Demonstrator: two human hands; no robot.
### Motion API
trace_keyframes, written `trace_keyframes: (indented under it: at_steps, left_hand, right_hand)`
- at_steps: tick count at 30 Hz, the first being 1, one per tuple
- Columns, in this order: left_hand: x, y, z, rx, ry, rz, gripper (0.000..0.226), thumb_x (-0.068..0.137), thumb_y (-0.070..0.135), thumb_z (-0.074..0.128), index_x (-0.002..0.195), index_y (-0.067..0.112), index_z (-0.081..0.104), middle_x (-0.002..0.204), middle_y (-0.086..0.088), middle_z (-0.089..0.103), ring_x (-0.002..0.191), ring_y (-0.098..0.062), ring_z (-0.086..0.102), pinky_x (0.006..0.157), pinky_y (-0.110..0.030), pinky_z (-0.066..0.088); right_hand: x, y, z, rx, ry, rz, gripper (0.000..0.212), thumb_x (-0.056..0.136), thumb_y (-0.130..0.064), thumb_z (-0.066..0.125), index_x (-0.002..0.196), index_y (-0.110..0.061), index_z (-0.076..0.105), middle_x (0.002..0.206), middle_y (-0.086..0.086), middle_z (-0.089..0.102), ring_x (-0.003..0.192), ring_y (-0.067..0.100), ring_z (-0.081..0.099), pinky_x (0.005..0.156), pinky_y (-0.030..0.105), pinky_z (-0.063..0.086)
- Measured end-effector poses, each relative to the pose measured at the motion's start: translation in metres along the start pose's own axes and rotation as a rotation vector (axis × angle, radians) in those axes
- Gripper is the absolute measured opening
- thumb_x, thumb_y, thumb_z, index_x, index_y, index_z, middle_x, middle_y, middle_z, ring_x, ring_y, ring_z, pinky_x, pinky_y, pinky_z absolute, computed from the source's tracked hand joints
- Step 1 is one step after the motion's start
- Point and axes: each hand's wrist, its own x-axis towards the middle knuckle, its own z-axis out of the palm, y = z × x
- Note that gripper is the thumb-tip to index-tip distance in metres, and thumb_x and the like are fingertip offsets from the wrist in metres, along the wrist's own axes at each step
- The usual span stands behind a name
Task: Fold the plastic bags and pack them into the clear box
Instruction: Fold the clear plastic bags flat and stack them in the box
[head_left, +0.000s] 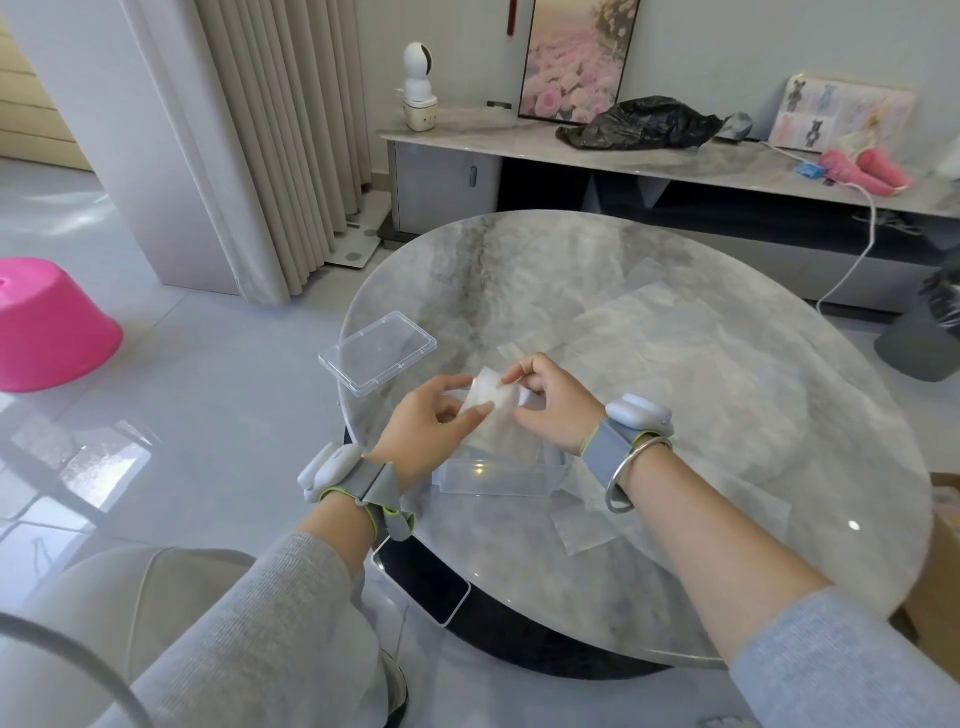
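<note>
A thin translucent plastic bag (491, 402), part-folded, hangs just above the open clear rectangular plastic box (498, 475). The left grip (431, 421) and right grip (550, 405) both pinch its top. Folding looks nearly done; the next move calls for flattening it and lowering it into the box. Beyond the box to the left lies its clear lid (376, 353); farther off, flat bags (649, 312) lie on the round marbled worktop (753, 441).

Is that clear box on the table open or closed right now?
Open. Its lid lies apart on the table, off to the left of the clear box.
</note>
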Motion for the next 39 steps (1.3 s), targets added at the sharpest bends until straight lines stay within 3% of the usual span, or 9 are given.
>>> trace_keyframes:
  at_steps: [4,8,15,18,22,27,30,34,39]
  left_hand:
    - [-0.001,0.0,0.002,-0.046,0.074,-0.057,0.028,0.083,0.042,0.075,0.104,0.024,0.073,0.081,0.0,0.076,0.085,-0.022,0.071,0.082,-0.041,0.056]
    - [-0.002,0.0,0.001,-0.104,0.107,-0.092,0.004,0.082,0.025,0.078,0.08,0.026,0.074,0.077,0.002,0.075,0.073,-0.011,0.07,0.074,-0.027,0.057]
    - [-0.001,-0.001,0.002,-0.109,0.145,-0.1,0.003,0.083,0.021,0.077,0.084,0.022,0.075,0.077,0.003,0.075,0.069,-0.007,0.068,0.064,-0.02,0.05]
    - [-0.001,-0.001,0.003,-0.1,0.153,-0.091,0.007,0.083,0.02,0.077,0.084,0.026,0.074,0.079,0.003,0.075,0.074,-0.01,0.07,0.068,-0.023,0.052]
    - [-0.001,-0.004,0.004,-0.066,0.177,-0.089,0.008,0.083,0.02,0.077,0.088,0.026,0.074,0.082,0.002,0.075,0.078,-0.013,0.071,0.077,-0.031,0.057]
    - [0.001,-0.006,0.006,0.336,0.223,-0.048,0.031,0.085,0.029,0.072,0.114,0.026,0.064,0.092,0.012,0.072,0.095,-0.011,0.064,0.088,-0.033,0.051]
    - [-0.001,-0.01,0.005,0.731,0.228,0.172,0.037,0.09,0.032,0.063,0.125,0.027,0.054,0.099,0.017,0.069,0.11,-0.015,0.048,0.092,-0.028,0.034]
    - [-0.001,-0.018,0.007,0.896,0.263,0.283,0.035,0.084,0.024,0.068,0.119,0.021,0.06,0.097,0.011,0.069,0.107,-0.022,0.05,0.089,-0.033,0.033]
    - [0.001,-0.028,0.01,0.931,0.362,0.387,0.04,0.061,-0.008,0.067,0.093,0.015,0.07,0.088,-0.001,0.068,0.091,-0.031,0.058,0.076,-0.038,0.043]
  right_hand:
    - [-0.001,0.002,-0.002,0.02,-0.007,0.013,0.035,0.079,0.002,0.054,0.103,-0.025,0.05,0.069,-0.015,0.059,0.065,0.011,0.051,0.07,0.031,0.043]
    - [-0.001,0.005,-0.006,0.033,-0.02,0.073,0.04,0.08,-0.002,0.057,0.111,-0.026,0.051,0.089,0.001,0.065,0.082,0.023,0.06,0.082,0.035,0.049]
    - [-0.004,0.016,-0.008,0.041,0.14,0.178,0.026,0.085,-0.014,0.065,0.106,-0.028,0.056,0.102,-0.008,0.062,0.085,0.018,0.062,0.087,0.042,0.054]
    - [-0.004,0.017,-0.006,0.065,0.16,0.233,0.023,0.087,-0.022,0.067,0.106,-0.026,0.055,0.101,-0.004,0.066,0.09,0.022,0.065,0.086,0.045,0.054]
    - [-0.005,0.014,-0.006,0.104,0.179,0.326,0.024,0.087,-0.014,0.067,0.105,-0.018,0.052,0.091,0.004,0.064,0.08,0.027,0.067,0.078,0.04,0.058]
    - [-0.001,0.018,0.001,-0.076,0.21,0.366,0.031,0.079,-0.015,0.072,0.102,-0.02,0.052,0.078,-0.007,0.064,0.087,0.024,0.066,0.085,0.042,0.054]
    - [0.003,0.014,0.005,-0.278,0.138,0.338,0.023,0.081,-0.016,0.069,0.1,-0.02,0.056,0.092,-0.003,0.066,0.094,0.022,0.063,0.084,0.03,0.048]
    - [0.01,0.009,0.018,-0.482,0.003,0.316,0.014,0.083,-0.015,0.063,0.092,-0.027,0.064,0.104,0.0,0.067,0.097,0.022,0.062,0.077,0.025,0.046]
    - [0.018,0.008,0.025,-0.562,-0.071,0.322,0.022,0.085,-0.01,0.059,0.099,-0.022,0.071,0.113,0.002,0.067,0.102,0.022,0.062,0.074,0.022,0.043]
